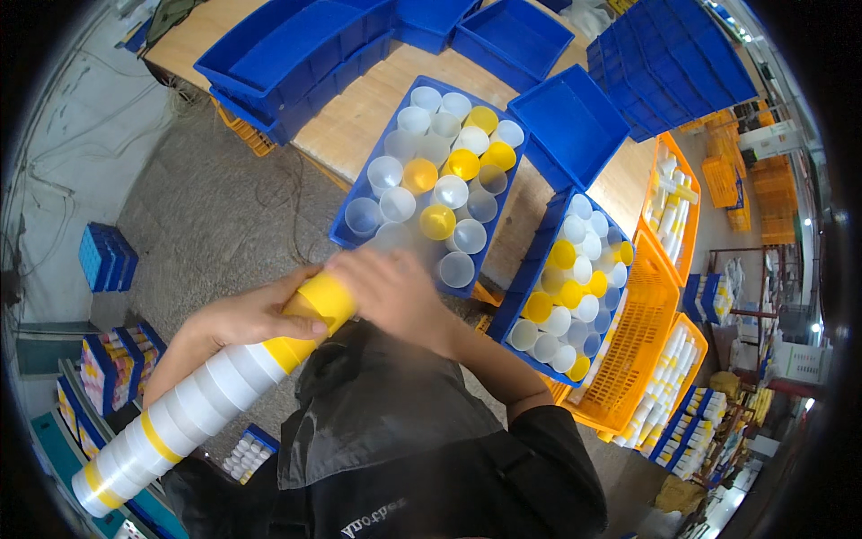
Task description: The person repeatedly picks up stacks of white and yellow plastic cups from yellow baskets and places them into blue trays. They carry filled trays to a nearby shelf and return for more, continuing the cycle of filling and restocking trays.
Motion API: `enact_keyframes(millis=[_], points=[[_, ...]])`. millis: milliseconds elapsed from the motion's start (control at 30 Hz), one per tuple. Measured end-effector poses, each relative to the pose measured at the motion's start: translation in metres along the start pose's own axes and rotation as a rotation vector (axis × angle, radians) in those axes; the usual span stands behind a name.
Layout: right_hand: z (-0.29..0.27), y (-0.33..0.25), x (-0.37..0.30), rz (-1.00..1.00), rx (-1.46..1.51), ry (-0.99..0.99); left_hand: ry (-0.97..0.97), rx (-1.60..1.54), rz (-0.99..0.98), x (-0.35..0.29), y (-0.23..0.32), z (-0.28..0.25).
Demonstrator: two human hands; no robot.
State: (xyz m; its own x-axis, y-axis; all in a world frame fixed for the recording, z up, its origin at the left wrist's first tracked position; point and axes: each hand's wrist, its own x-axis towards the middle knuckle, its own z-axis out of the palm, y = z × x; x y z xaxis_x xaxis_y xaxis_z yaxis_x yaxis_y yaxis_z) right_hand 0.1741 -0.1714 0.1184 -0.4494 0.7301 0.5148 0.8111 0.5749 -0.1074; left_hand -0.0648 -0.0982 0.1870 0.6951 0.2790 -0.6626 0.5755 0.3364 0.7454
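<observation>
A long stack of nested plastic cups (202, 395), mostly white with some yellow ones, slants from the lower left up to the middle. My left hand (241, 316) is closed around its upper part, with the thumb over the yellow cups. At the stack's upper end my right hand (391, 292) is smeared by motion, close to the topmost yellow cup (325, 301); whether it grips anything is hidden by the blur. Just beyond the hands, a blue crate (496, 232) holds upright white, clear and yellow cups, their open mouths facing up.
Right of it, another blue crate (532, 262) is filled with similar cups. Orange baskets (633, 346), some with cup stacks, stand beside that. On the wooden table (337, 117) are more blue crates (575, 126); a tall pile of blue crates (673, 67) rises at the far right.
</observation>
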Motion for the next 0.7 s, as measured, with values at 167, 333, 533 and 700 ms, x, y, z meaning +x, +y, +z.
enact_keyframes(millis=[167,333,533,700], points=[[0.057,0.040,-0.043,0.979,0.574,0.367,0.144,0.104,-0.042,-0.006,0.005,-0.048],[0.096,0.039,-0.070,1.024,0.608,0.169,0.198,0.317,-0.107,0.008,-0.012,-0.093],[0.077,-0.002,-0.009,0.679,0.077,0.014,-0.029,0.170,-0.023,0.022,-0.017,-0.114],[0.066,-0.010,0.041,0.266,0.032,-0.118,-0.134,0.440,0.071,0.033,-0.004,-0.113]])
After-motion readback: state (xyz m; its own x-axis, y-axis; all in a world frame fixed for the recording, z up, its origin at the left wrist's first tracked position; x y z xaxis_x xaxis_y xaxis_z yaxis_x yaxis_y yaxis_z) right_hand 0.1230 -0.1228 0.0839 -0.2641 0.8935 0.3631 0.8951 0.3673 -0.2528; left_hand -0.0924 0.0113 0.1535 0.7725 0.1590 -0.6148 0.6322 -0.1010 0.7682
